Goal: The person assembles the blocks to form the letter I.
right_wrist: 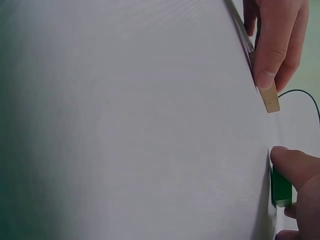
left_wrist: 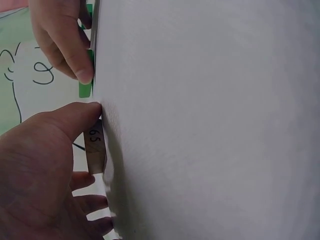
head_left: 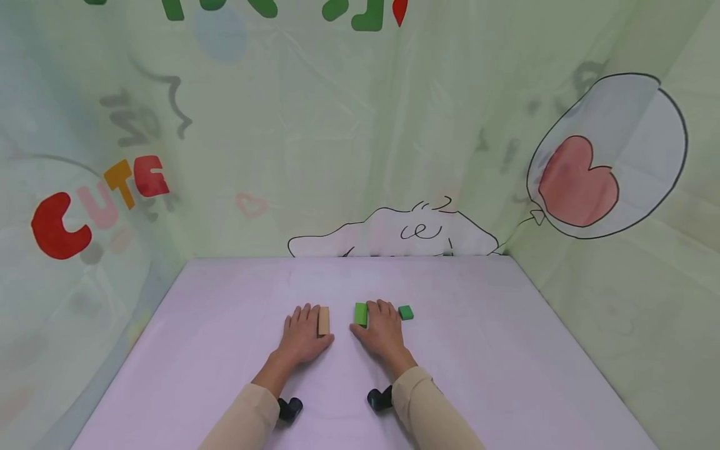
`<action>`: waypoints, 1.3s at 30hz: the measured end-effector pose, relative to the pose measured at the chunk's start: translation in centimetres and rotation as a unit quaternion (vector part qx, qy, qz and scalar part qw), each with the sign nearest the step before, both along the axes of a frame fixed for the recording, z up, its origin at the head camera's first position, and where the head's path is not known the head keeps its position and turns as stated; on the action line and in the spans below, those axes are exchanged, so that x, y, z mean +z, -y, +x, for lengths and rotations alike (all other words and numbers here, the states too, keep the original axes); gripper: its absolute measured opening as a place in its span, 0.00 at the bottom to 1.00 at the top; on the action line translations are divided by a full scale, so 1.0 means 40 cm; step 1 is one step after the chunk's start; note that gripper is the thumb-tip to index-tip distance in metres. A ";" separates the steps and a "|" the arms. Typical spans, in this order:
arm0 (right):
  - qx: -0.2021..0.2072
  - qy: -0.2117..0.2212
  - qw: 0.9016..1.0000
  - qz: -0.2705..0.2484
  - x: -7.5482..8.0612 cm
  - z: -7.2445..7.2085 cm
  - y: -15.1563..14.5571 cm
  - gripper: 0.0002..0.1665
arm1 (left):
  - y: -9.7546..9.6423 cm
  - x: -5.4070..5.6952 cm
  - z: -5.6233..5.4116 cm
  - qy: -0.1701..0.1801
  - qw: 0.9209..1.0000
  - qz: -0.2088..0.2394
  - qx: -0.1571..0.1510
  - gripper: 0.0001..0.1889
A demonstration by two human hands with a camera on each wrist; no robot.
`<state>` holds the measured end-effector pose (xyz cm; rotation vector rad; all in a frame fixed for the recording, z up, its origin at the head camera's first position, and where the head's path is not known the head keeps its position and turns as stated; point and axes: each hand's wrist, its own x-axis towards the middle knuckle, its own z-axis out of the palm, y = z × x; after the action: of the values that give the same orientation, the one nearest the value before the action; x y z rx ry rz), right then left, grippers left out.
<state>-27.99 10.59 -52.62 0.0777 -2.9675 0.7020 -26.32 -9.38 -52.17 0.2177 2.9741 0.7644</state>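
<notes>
My left hand (head_left: pixel 302 334) grips a light wooden block (head_left: pixel 324 320) between thumb and fingers, low on the table. In the left wrist view, dark marks like digits show on the end of this block (left_wrist: pixel 95 150). To the right, my right hand (head_left: pixel 382 328) holds a bright green block (head_left: pixel 360 314) the same way. In the right wrist view the green block (right_wrist: pixel 282 189) sits between the thumb and a fingertip. Beside the right hand's outer fingers lies a smaller, darker green block (head_left: pixel 406 312), apart from the hand. A gap separates the two held blocks.
The table (head_left: pixel 506 375) has a pale lilac cover. Behind and beside it hangs a printed curtain (head_left: pixel 337 125) with letters, a balloon and a heart. Black devices (head_left: pixel 380 399) are worn on both wrists.
</notes>
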 end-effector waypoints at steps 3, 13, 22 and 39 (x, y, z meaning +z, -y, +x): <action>-0.002 0.001 1.000 -0.006 -0.001 0.001 -0.002 0.44 | 0.000 0.001 0.002 0.000 1.000 0.000 -0.001 0.43; -0.006 0.002 1.000 -0.012 -0.010 0.006 -0.007 0.44 | -0.001 0.006 0.008 -0.004 1.000 0.001 -0.003 0.43; -0.012 0.003 1.000 -0.018 -0.002 0.012 -0.011 0.45 | -0.003 0.003 0.002 -0.004 1.000 0.001 -0.003 0.43; 0.003 0.002 0.999 -0.039 0.016 0.038 -0.022 0.45 | -0.002 -0.003 -0.002 -0.003 1.000 -0.003 0.001 0.43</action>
<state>-26.47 11.47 -51.98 0.0806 -2.9403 0.8190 -26.41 -9.30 -52.28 0.2169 2.9812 0.7569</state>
